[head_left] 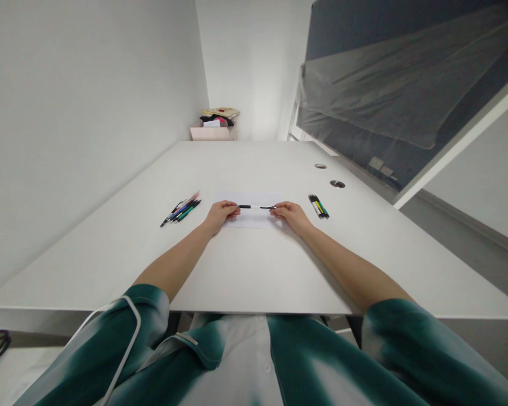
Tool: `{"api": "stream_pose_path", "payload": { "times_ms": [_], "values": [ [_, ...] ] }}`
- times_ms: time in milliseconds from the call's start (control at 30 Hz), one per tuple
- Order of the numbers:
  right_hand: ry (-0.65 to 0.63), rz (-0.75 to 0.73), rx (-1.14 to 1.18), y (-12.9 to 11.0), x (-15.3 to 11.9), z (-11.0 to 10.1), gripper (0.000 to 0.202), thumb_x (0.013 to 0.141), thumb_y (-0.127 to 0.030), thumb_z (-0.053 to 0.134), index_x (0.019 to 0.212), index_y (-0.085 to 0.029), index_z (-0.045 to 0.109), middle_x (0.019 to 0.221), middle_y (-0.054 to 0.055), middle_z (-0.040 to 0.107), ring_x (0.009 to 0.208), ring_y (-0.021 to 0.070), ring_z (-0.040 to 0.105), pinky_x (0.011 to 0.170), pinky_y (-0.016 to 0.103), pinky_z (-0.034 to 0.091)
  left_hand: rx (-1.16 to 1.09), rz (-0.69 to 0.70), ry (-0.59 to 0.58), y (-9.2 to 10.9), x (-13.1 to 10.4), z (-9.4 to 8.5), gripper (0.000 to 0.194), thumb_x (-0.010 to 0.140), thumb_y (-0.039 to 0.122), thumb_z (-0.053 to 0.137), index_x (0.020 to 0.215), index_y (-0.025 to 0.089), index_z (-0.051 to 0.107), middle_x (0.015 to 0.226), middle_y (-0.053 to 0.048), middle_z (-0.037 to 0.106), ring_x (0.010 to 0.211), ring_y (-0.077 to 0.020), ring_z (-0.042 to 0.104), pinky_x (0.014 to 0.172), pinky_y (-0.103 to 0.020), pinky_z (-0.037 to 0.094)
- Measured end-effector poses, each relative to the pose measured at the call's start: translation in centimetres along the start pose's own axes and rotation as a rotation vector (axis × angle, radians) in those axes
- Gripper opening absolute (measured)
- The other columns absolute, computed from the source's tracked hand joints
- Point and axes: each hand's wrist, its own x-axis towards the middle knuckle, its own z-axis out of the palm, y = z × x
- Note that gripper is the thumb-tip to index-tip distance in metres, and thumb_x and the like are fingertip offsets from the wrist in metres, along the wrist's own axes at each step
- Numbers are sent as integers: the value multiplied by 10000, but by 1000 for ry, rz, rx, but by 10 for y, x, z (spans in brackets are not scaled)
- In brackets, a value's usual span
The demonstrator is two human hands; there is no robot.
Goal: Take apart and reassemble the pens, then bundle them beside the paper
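A black and white pen (256,207) lies level between my two hands, above a sheet of white paper (254,221). Its black left end is pinched in the fingers of my left hand (223,214). At the other end, where a black clip shows, my right hand (291,214) pinches it between thumb and fingers. Left of my left hand, several pens (181,211) in blue, green, black and pink rest in a loose bundle. A smaller group of markers (319,206), with white, yellow and green barrels, lies to the right of my right hand.
All this is on a long white table (254,270) beside a wall. Two round cable holes (337,184) sit near its right edge. A pale box (211,133) with cloth-like items stands at the far end. A dark panel (364,73) rises on the right.
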Motion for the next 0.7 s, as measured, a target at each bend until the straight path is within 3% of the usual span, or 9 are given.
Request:
{"api": "stream_pose_path", "payload": {
  "times_ms": [433,700],
  "values": [
    [0,24,9,-4,-3,1,229,643,-263,806,780,-178,643,780,75,746,737,175,694,715,313,563,-14,-1,-23,1,-1,0,178,676,179,761,804,112,657,783,-90,724,703,-137,677,690,-264,555],
    [-5,7,-23,-2,-1,0,295,625,-333,818,793,-181,629,791,77,738,751,176,690,706,303,546,-9,-1,-23,1,-1,-1,187,668,189,767,806,121,662,785,-84,728,700,-137,676,670,-253,557]
  ]
}}
